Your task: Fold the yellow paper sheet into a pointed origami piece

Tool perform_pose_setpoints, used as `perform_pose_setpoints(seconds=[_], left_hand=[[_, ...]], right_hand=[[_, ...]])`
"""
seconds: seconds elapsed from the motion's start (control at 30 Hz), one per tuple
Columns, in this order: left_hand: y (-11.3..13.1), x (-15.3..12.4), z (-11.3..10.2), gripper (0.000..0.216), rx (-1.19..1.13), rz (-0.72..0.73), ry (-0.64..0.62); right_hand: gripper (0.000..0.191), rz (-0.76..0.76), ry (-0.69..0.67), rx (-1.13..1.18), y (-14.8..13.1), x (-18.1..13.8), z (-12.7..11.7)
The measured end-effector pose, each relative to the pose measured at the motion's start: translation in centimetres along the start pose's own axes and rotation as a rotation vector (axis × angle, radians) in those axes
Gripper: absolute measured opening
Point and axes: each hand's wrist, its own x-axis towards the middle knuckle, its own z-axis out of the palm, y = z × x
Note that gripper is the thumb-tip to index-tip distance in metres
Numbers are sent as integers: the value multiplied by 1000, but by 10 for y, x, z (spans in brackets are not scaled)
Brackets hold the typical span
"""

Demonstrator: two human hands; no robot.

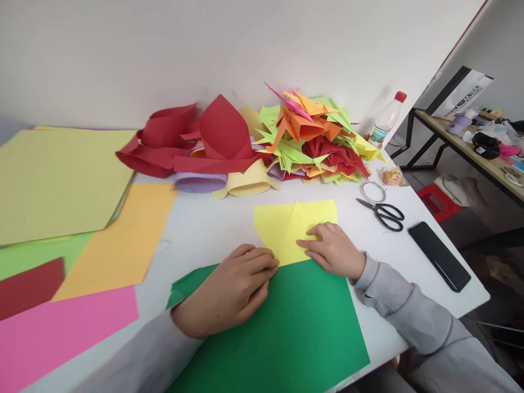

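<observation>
A yellow sheet of paper (pixel 282 226) with a raised crease lies partly over a large green sheet (pixel 303 322). My left hand (pixel 235 286) is closed, its thumb and fingertips pinching the yellow paper's lower left edge. Spread fingers of my right hand (pixel 333 248) rest flat on the right part of the same paper. The left fingers hide the corner they pinch. Black-handled scissors (pixel 385 213) and a roll of clear tape (pixel 373 191) lie to the right of the paper.
Folded colourful paper pieces (pixel 311 136) are heaped by the wall, beside red paper shapes (pixel 225 131). Stacked coloured sheets (pixel 61 185) cover the left side. A phone (pixel 439 255), a wrapped snack (pixel 393 176) and a plastic bottle (pixel 385 123) stand or lie at right.
</observation>
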Motion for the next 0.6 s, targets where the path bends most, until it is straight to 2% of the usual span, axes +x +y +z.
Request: perform_pose_setpoints(seconds=[0.17,0.33,0.43,0.6], left_hand=[[-8,-3,-1,24,-41,39,90],[-12,-4,7,24,130,46,254],[-9,0,15,13,235,71,229],[-9,5,26,14,376,153,189]], right_hand=[[28,-11,12,0,0,0,0],[27,-24,24,-4,1,0,1],[27,-19,18,-10,0,0,1],[29,-25,-4,-26,-2,1,-3]])
